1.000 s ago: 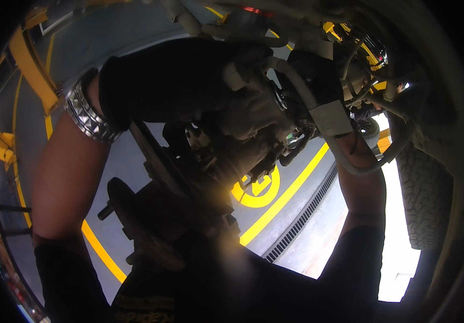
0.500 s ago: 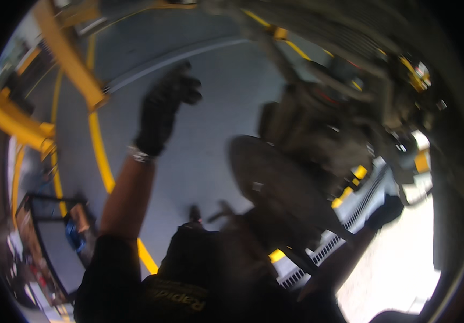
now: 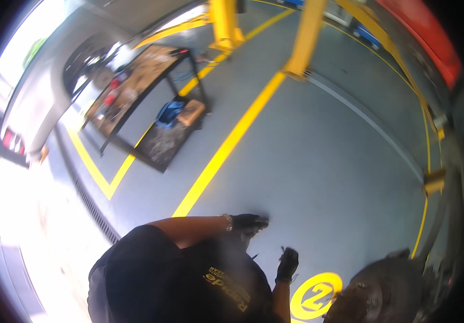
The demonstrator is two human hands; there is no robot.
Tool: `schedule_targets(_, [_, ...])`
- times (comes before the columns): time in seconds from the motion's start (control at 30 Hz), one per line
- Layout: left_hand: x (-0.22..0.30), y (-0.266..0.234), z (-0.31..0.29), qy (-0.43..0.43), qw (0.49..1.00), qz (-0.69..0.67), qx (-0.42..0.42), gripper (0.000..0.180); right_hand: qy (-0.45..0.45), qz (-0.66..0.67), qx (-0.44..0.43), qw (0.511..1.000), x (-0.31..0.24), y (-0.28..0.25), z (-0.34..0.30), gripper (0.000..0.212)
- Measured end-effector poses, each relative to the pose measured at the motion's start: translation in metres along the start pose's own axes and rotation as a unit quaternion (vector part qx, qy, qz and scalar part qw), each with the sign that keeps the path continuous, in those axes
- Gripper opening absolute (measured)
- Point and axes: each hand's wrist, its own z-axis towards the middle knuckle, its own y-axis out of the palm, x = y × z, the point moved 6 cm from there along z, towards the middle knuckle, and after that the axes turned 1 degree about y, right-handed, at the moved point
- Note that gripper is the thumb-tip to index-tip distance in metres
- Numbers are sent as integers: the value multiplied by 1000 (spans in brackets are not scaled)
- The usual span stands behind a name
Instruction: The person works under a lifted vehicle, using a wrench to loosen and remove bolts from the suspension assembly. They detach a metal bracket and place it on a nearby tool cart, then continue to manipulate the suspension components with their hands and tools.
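My left hand (image 3: 249,222), in a black glove with a bracelet at the wrist, is held in front of my torso. Its fingers are bent and close together; what they hold, if anything, is hidden. My right hand (image 3: 288,264), also black-gloved, is closed a little to the right, apart from the left. A small dark tip pokes out at its top, too small to name. Nearest to the right hand on that side is a dark, rounded vehicle part (image 3: 380,288), blurred, at the lower right.
A work table (image 3: 129,89) with a wooden top stands at the upper left, loose items on it. On its lower shelf lie a blue item (image 3: 169,114) and a brown block (image 3: 191,112). Yellow lift posts (image 3: 307,40) rise beyond. A raised vehicle (image 3: 33,116) is at the far left.
The view has swung round, with the table now higher up and the vehicle part at lower right. My left hand, before stretched out, is drawn in; my right has come from the far right beside it.
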Motion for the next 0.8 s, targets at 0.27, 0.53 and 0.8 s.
schedule_targets(0.27, [75,-91,-138,60,951,-145,267,42,-335,-46,-303,891,-255,195,-37,31])
schedule_targets(0.53, [-19,-256,-293,25,861,52,504,34,-237,-87,-362,897,-231,263,-19,17])
schedule_targets(0.8, [-12,-550,-522,-288,575,331,691,35,48,-320,-262,909,-62,227,24,32])
